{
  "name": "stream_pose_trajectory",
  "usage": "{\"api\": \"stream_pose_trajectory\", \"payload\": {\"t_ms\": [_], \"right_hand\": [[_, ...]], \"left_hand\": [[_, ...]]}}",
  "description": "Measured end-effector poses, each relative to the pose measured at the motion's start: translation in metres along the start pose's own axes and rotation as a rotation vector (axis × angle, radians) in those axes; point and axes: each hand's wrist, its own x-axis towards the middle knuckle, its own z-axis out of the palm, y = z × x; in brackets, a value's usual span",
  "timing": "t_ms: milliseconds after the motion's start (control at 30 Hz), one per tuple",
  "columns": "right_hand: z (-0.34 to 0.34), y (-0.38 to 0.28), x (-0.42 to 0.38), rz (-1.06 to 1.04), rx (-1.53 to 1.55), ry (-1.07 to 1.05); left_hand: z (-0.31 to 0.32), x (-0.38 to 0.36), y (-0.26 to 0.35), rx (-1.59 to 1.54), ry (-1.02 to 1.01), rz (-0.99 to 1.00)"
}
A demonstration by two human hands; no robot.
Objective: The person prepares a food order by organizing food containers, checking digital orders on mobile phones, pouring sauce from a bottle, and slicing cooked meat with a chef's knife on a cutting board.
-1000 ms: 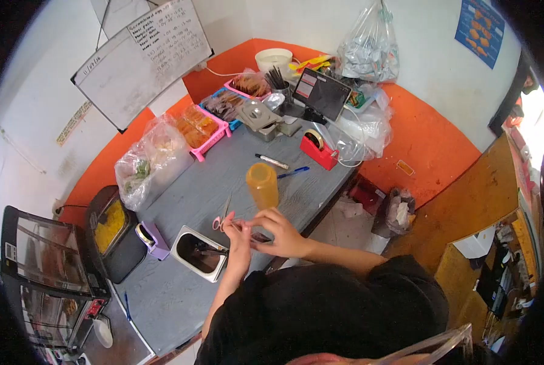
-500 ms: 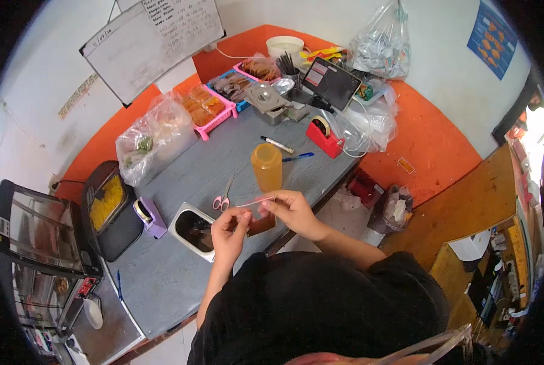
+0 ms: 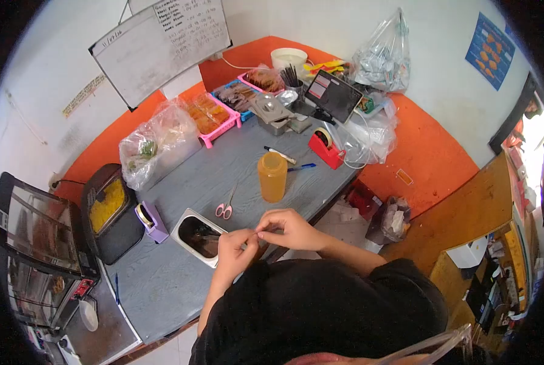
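Observation:
My left hand [image 3: 235,250] and my right hand [image 3: 291,230] meet in front of my body, thumbs and fingertips pinched close together. Between them is the top of a small plastic bag [image 3: 262,248] with something brown in it, mostly hidden by the fingers and my dark shirt. Just left of my left hand stands a metal container [image 3: 194,234] with dark contents. Pink-handled scissors [image 3: 224,210] lie beyond my hands on the grey table [image 3: 181,182]. An upright bottle of yellow-orange liquid [image 3: 272,177] stands past my right hand.
A purple tape dispenser [image 3: 152,222] and a black box with yellow contents [image 3: 108,210] are at the left. A red tape dispenser [image 3: 327,148], pens [image 3: 301,167], a tablet [image 3: 334,95] and a pink tray [image 3: 217,121] lie farther back. A glass-fronted cabinet [image 3: 38,225] stands far left.
My hands have come together and lowered towards my body. The bag's top edge, stretched between them before, is now gathered at the fingertips. The view has shifted slightly.

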Motion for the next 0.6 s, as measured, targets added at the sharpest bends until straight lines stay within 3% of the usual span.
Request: {"api": "stream_pose_trajectory", "payload": {"t_ms": [133,233,300,367,433,500,567,600], "right_hand": [[-0.011,-0.008,0.005,-0.018,-0.234,-0.054],[-0.022,-0.002,0.006,-0.021,-0.433,-0.12],[-0.031,-0.002,0.01,0.027,-0.552,-0.212],[-0.044,-0.009,0.027,0.052,-0.576,-0.272],[-0.064,-0.016,0.057,-0.028,-0.544,-0.267],[-0.094,-0.008,0.101,-0.242,-0.639,-0.211],[-0.127,-0.01,0.153,-0.077,-0.722,-0.161],[-0.138,-0.026,0.178,0.133,-0.686,-0.121]], "left_hand": [[0.001,-0.002,-0.01,0.214,0.028,0.221],[0.006,-0.005,-0.01,0.192,0.074,0.218],[0.005,-0.005,-0.006,0.212,0.026,0.161],[0.012,-0.004,-0.004,0.006,0.101,-0.025],[0.009,-0.004,-0.003,-0.022,0.104,-0.063],[0.003,-0.005,0.002,0.024,0.263,-0.067],[-0.004,-0.02,-0.001,-0.053,0.327,-0.142],[-0.01,-0.026,0.002,0.001,0.374,-0.154]]}}
